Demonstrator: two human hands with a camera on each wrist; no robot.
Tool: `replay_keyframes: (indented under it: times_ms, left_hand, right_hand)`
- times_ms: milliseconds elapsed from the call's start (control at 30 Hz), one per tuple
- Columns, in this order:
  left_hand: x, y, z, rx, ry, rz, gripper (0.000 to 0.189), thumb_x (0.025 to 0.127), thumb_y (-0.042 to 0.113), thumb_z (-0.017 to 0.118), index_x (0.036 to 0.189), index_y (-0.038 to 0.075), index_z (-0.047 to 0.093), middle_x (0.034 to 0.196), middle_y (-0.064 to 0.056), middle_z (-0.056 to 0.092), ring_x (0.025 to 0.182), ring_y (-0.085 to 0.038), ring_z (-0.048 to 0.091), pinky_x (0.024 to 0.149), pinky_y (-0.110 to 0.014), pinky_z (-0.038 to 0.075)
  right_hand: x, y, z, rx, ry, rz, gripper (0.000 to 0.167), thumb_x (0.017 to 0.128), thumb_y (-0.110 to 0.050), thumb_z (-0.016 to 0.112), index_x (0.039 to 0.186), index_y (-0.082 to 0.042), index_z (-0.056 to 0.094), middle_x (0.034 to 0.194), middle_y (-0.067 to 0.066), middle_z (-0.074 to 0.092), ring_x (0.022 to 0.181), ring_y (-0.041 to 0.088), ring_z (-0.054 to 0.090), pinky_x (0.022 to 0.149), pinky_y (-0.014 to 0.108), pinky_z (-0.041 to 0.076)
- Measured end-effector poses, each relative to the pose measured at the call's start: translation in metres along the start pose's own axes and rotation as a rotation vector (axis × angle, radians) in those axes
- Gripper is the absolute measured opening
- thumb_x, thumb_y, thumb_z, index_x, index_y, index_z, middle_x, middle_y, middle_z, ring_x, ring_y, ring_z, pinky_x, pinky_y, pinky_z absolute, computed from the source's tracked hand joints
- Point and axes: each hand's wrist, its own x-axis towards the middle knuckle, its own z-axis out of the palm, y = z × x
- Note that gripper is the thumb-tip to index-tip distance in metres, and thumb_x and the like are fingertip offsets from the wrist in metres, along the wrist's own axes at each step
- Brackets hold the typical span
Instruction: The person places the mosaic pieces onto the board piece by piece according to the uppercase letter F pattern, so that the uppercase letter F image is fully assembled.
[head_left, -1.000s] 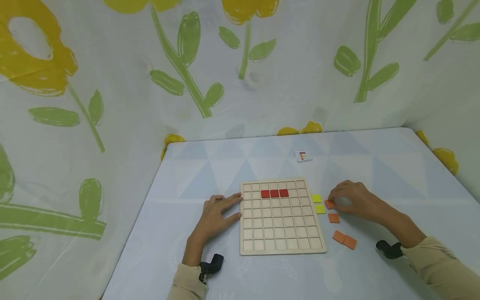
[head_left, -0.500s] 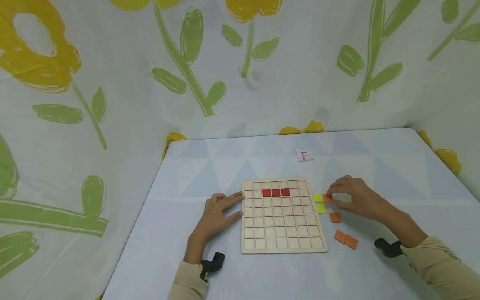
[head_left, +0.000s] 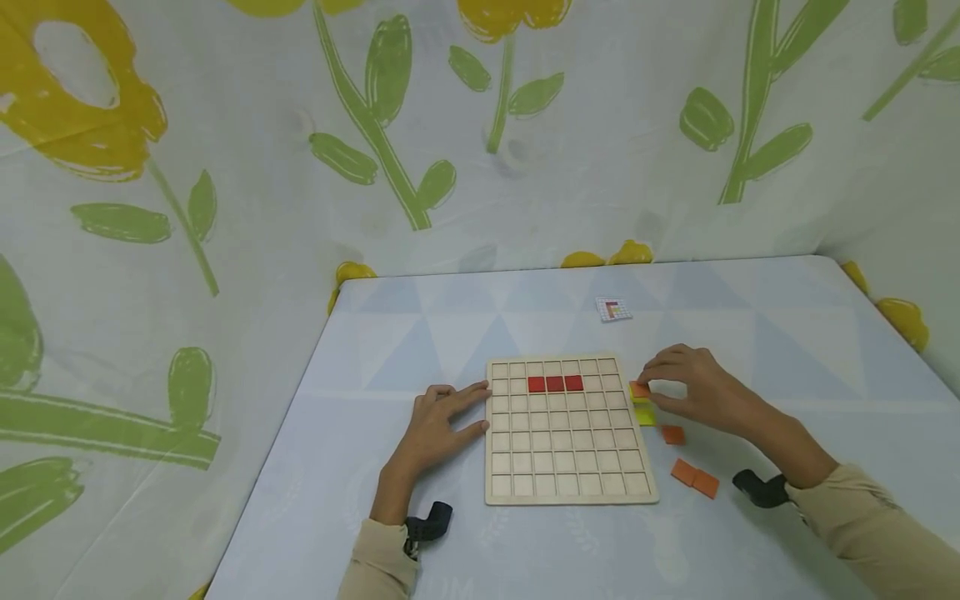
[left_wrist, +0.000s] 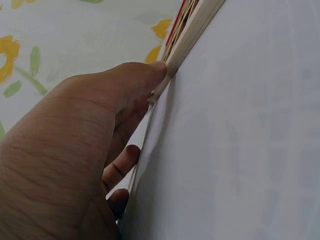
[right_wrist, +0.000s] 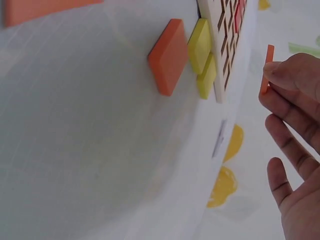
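Note:
My right hand (head_left: 693, 385) pinches a thin orange square tile (right_wrist: 268, 57) between thumb and index finger, lifted above the table. In the head view it overlaps one of two yellow tiles (head_left: 645, 417) lying by the right edge of a wooden grid board (head_left: 553, 441). Three red tiles (head_left: 555, 383) sit side by side in the board's second row from the back. With thumb and fingertips, my left hand (head_left: 431, 430) touches the board's left edge; its fingers are spread and fairly straight.
Several loose orange tiles (head_left: 673, 435) lie right of the board. Behind it is a small card (head_left: 614, 310) printed with a coloured grid pattern. A flower-print curtain (head_left: 420, 125) stands along the back edge of the table (head_left: 420, 342).
My right hand has picked an orange tile off the table and carried it left, over the far yellow tile. The left hand stays at the board's edge; the head view has shifted slightly.

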Motion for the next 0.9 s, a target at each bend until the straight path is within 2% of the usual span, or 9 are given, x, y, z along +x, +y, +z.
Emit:
replay_keyframes:
  times_ms: [367, 600, 900]
  left_hand:
    - [0.0, 0.001, -0.001, -0.002, -0.003, 0.001, 0.051, 0.093, 0.048, 0.065, 0.142, 0.032, 0.059, 0.148, 0.021, 0.048, 0.122, -0.025, 0.043, 0.096, -0.047, 0.03]
    - [0.0, 0.001, -0.001, 0.005, -0.008, -0.005, 0.051, 0.094, 0.048, 0.064, 0.142, 0.032, 0.058, 0.148, 0.021, 0.048, 0.122, -0.025, 0.042, 0.096, -0.047, 0.03]
    - [0.0, 0.001, -0.001, -0.005, 0.0, 0.003, 0.051, 0.093, 0.047, 0.065, 0.142, 0.032, 0.059, 0.148, 0.02, 0.048, 0.121, -0.025, 0.043, 0.096, -0.047, 0.03]
  right_hand:
    - [0.014, -0.011, 0.005, 0.034, 0.046, -0.085, 0.029, 0.072, -0.003, 0.088, 0.096, -0.015, 0.078, 0.099, -0.005, 0.07, 0.1, 0.023, 0.057, 0.08, 0.048, 0.038]
    - [0.022, -0.02, 0.008, 0.065, 0.01, -0.054, 0.027, 0.075, -0.003, 0.087, 0.099, -0.013, 0.078, 0.101, -0.003, 0.07, 0.102, 0.024, 0.057, 0.083, 0.049, 0.037]
    - [0.032, -0.027, 0.016, 0.063, 0.003, -0.075, 0.024, 0.076, -0.004, 0.085, 0.099, -0.009, 0.078, 0.101, -0.001, 0.07, 0.102, 0.025, 0.058, 0.085, 0.051, 0.038]
